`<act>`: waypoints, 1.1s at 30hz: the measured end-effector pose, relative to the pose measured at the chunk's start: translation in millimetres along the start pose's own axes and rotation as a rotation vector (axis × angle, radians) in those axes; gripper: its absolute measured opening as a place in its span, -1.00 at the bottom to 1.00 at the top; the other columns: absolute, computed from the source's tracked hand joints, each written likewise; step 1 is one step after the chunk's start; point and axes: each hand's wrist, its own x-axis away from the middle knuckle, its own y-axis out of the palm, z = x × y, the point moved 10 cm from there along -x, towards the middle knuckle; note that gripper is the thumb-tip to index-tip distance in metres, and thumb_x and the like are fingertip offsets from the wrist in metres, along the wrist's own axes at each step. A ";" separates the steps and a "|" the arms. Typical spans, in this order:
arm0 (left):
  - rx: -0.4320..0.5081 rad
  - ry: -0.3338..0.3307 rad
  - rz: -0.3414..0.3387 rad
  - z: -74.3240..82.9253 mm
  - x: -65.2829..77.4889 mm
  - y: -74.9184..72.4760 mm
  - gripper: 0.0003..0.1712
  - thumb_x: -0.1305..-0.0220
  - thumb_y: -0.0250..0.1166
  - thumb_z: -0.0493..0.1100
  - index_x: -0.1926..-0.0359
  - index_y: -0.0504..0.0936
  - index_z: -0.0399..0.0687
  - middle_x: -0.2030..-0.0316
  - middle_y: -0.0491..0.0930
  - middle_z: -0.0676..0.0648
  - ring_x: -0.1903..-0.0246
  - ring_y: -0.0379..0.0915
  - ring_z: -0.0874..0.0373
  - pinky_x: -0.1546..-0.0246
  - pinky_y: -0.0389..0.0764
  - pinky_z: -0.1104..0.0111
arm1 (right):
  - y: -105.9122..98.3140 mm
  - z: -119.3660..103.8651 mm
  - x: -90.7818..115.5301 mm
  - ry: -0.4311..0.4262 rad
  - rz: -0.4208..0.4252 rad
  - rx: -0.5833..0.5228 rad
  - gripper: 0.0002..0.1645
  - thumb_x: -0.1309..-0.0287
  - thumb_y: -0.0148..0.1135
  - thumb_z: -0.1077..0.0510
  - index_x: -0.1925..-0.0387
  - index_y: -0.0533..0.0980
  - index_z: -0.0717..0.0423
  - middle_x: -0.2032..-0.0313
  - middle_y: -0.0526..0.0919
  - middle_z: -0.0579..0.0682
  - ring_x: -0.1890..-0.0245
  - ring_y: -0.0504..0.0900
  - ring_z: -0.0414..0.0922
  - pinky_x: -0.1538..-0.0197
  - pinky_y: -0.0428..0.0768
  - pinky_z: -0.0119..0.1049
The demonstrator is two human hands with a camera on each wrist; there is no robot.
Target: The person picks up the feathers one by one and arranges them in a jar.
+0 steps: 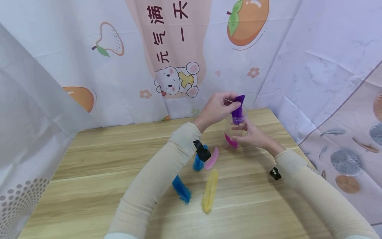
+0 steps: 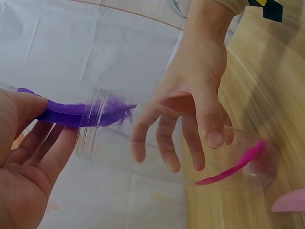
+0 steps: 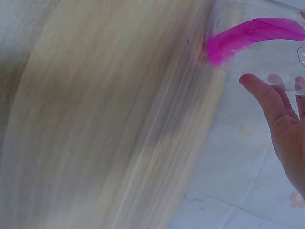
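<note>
A clear, wide-mouthed jar point(image 1: 229, 127) stands near the table's back right, with a magenta feather point(image 1: 230, 141) inside at its bottom. My left hand point(image 1: 219, 108) is at the mouth, pinching a purple feather point(image 1: 237, 108) between thumb and fingers. The feather's lower part is inside the neck, as the left wrist view shows past the ridged rim point(image 2: 90, 121). Around the jar's side, my right hand point(image 1: 253, 134) holds it with curled fingers and thumb. The right wrist view shows only part of that hand point(image 3: 286, 129) beside the jar wall.
Loose feathers lie on the wooden table point(image 1: 104, 172): a yellow one point(image 1: 210, 192), a pink one point(image 1: 212, 159), a blue one point(image 1: 181, 190) and another blue one point(image 1: 197, 163) partly hidden by the left wrist strap. A printed curtain point(image 1: 125, 83) hangs behind the table.
</note>
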 end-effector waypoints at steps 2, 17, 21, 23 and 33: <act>-0.010 0.007 0.002 1.1 -0.1 -0.1 -0.74 -0.43 0.30 -0.22 -0.06 0.67 -0.23 0.11 0.72 -0.07 0.20 0.64 0.12 0.11 0.62 0.44 | -0.2 -1.3 -0.5 -0.009 0.002 -0.004 0.18 -0.13 0.51 0.25 -0.56 -0.06 -0.02 -0.33 0.34 0.32 -0.28 0.46 0.27 -0.32 0.35 0.27; 0.008 0.011 -0.009 1.3 0.7 1.3 -0.75 -0.43 0.29 -0.25 -0.07 0.66 -0.23 0.08 0.70 -0.07 0.15 0.64 0.12 0.08 0.62 0.47 | 1.1 -2.5 0.2 -0.011 0.015 0.016 0.11 -0.12 0.51 0.24 -0.52 0.01 0.12 -0.29 0.39 0.31 -0.26 0.49 0.24 -0.38 0.27 0.25; 0.003 0.028 -0.003 2.7 1.2 0.8 -0.72 -0.43 0.29 -0.25 -0.11 0.64 -0.20 0.05 0.69 -0.06 0.12 0.64 0.15 0.06 0.61 0.48 | 0.7 -4.4 -0.5 -0.040 0.019 0.031 0.07 -0.11 0.51 0.27 -0.49 0.05 0.20 -0.25 0.44 0.26 -0.22 0.49 0.23 -0.37 0.28 0.21; -0.005 0.030 0.001 2.8 1.9 0.0 -0.70 -0.43 0.29 -0.23 -0.13 0.63 -0.18 0.04 0.69 -0.06 0.11 0.63 0.16 0.06 0.61 0.49 | 1.3 -5.2 -1.1 -0.057 0.013 0.016 0.06 -0.11 0.50 0.31 -0.48 0.05 0.19 -0.26 0.42 0.25 -0.22 0.48 0.26 -0.34 0.34 0.21; -0.044 0.023 0.027 0.1 8.4 -8.4 -0.55 -0.44 0.29 -0.14 -0.28 0.51 -0.11 -0.19 0.56 -0.04 -0.16 0.50 0.08 -0.08 0.56 0.44 | 3.3 -4.4 -0.9 -0.074 -0.004 -0.024 0.05 -0.14 0.45 0.36 -0.50 0.01 0.12 -0.36 0.28 0.28 -0.26 0.42 0.40 -0.18 0.53 0.22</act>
